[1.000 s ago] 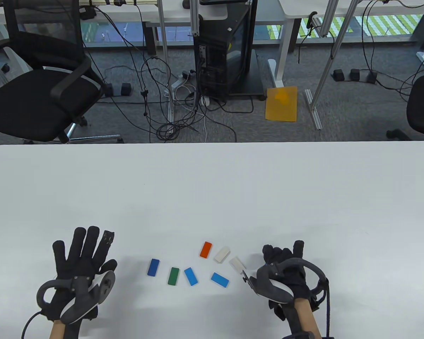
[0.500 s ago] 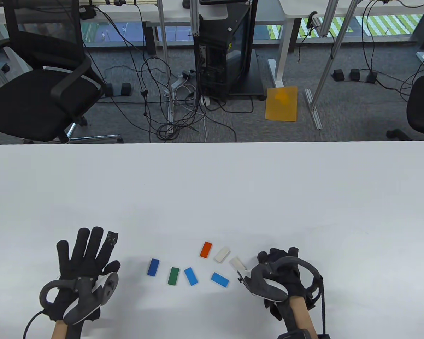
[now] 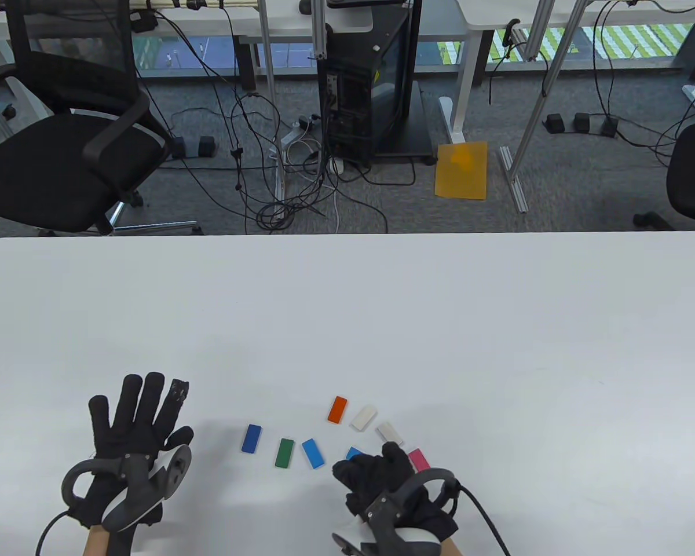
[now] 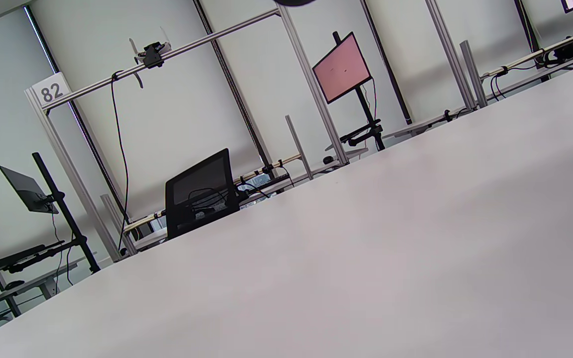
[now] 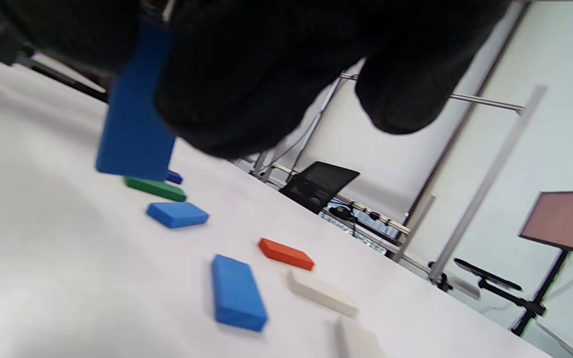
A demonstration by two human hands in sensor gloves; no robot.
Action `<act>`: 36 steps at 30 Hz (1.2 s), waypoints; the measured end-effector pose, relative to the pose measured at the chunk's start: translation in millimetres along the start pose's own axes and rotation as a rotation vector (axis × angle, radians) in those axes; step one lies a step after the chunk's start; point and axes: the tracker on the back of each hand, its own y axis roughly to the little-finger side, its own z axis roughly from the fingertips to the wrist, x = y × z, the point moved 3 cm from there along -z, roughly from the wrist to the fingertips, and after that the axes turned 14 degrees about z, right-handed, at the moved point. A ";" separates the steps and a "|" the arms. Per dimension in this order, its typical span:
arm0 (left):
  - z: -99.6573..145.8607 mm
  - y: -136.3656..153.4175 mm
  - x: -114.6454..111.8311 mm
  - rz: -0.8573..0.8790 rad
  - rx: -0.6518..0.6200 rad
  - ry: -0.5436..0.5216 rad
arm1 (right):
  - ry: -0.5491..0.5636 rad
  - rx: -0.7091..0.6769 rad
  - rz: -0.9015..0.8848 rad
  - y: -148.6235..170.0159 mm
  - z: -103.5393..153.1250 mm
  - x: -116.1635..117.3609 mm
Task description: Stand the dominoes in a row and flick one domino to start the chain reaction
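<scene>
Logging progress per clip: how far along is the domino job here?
Barely begun. Done: nothing stands freely; the green plastic domino and its neighbours lie flat on the white table. In hand: the right hand grips a blue rectangular domino upright. Left: the whole row, then the flick.

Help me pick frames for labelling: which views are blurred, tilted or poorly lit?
Table view: sharp, evenly lit, soft shadows under the left hand and right hand. Left wrist view: tilted, background crisp, the table featureless grey. Right wrist view: motion-smeared; gloved fingers loom dark and unfocused on top, the blue domino they hold soft-edged.
</scene>
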 end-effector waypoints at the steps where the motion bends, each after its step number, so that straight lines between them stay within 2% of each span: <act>1: -0.1 0.4 -0.1 0.003 0.001 0.001 | 0.007 -0.012 -0.008 -6.1 -1.6 -1.9; 4: -0.3 0.9 0.2 0.001 0.002 0.003 | 0.030 -0.034 -0.045 -21.6 -6.5 -4.6; 9: -0.3 1.3 0.7 0.000 0.003 0.003 | 0.004 -0.052 -0.074 -31.9 -10.7 0.5; 19: -0.2 1.8 0.5 0.004 0.001 -0.001 | -0.019 -0.048 -0.079 -34.9 -13.9 7.2; 36: -0.1 1.1 1.3 -0.006 0.000 0.004 | -0.026 -0.066 -0.046 -32.6 -13.7 1.8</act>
